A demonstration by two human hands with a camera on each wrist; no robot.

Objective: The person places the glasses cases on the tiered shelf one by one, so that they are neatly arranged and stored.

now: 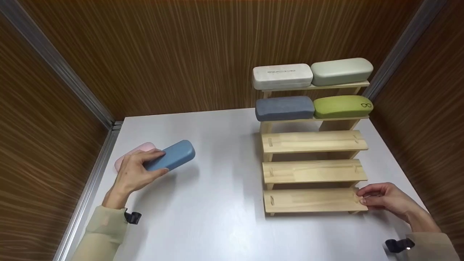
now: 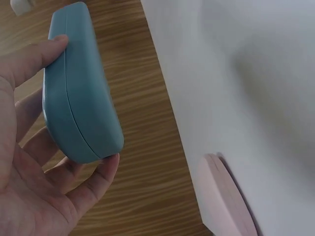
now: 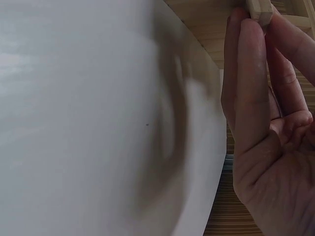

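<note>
A blue glasses case point(image 1: 175, 156) is gripped in my left hand point(image 1: 136, 170), raised above the white table, thumb on one side and fingers on the other. In the left wrist view the same blue case point(image 2: 81, 88) shows its lid seam, closed. Behind the hand a pink glasses case point(image 1: 145, 146) lies on the table, partly hidden in the head view. My right hand point(image 1: 393, 201) pinches the right end of the lowest step of a wooden tiered rack point(image 1: 311, 201). The right wrist view shows fingertips and thumb on the wooden board's end point(image 3: 260, 12).
The rack's top step bears a white case point(image 1: 282, 77) and a pale green case point(image 1: 342, 71). One step down sit a grey-blue case point(image 1: 284, 108) and a lime green case point(image 1: 340, 106). Wood-grain panels point(image 1: 181, 54) wall the white table point(image 1: 217, 181) at the back and sides.
</note>
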